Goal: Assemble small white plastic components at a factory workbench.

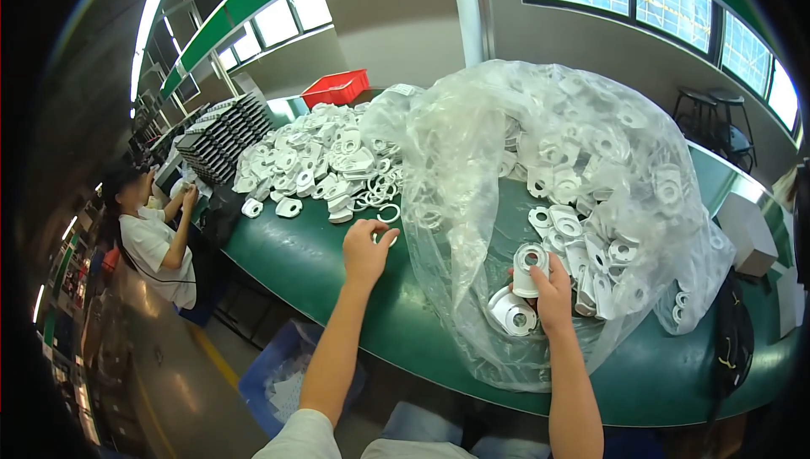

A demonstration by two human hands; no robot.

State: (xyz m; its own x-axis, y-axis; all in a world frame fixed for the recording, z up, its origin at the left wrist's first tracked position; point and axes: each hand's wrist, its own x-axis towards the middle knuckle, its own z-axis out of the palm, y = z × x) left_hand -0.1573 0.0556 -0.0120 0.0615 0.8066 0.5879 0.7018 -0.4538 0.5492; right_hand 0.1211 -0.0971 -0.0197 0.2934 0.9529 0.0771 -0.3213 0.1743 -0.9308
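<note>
My right hand grips a white plastic part with a rounded end and a round opening, thumb on its face. Just below it, another white part lies at the mouth of a large clear plastic bag. My left hand is closed, with a white ring partly showing at its fingertips above the green table. Loose white rings lie just beyond that hand. Inside the bag are many more white parts, some blurred by the film.
A broad heap of white parts covers the table's far left, with a red bin behind and stacked dark trays beside it. A white box stands right. A blue bin sits below the edge. Another person works at left.
</note>
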